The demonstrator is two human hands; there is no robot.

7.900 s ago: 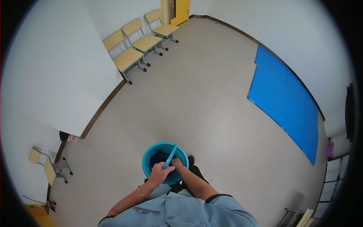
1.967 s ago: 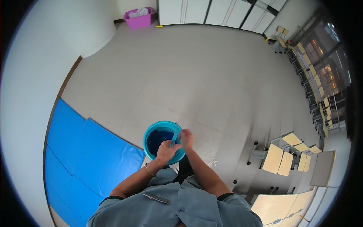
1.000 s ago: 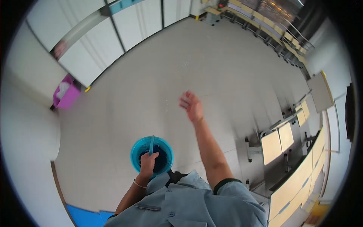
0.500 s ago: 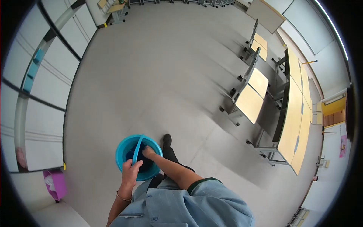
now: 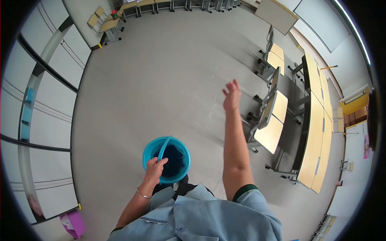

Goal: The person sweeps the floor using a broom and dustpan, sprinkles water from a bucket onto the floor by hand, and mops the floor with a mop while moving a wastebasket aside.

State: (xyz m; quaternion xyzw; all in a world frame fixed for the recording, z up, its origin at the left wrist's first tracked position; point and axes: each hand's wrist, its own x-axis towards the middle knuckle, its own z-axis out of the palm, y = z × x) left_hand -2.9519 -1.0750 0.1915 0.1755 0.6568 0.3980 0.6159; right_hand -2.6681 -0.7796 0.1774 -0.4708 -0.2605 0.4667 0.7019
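Note:
A round turquoise bucket [image 5: 185,149] with dark contents hangs in front of my body at the lower middle. My left hand [image 5: 155,168] is wrapped round its raised turquoise handle [image 5: 164,147], at the bucket's left side. My right arm reaches forward over the floor, and my right hand [image 5: 232,95] is in the air with its fingers apart and nothing in it. Pale droplets or splashes [image 5: 210,113] show over the floor to the left of my right hand.
White cabinets [image 5: 51,128] line the left side, with a purple bin [image 5: 73,223] below them. Chairs [image 5: 268,134] and a long row of desks [image 5: 315,132] stand on the right. More desks and chairs [image 5: 108,25] stand along the far side, near a board [image 5: 276,16].
My right hand has come out of the bucket and swung forward and right, its fingers spreading. The bucket, still held by my left hand, has shifted right in view. Pale splashes now show.

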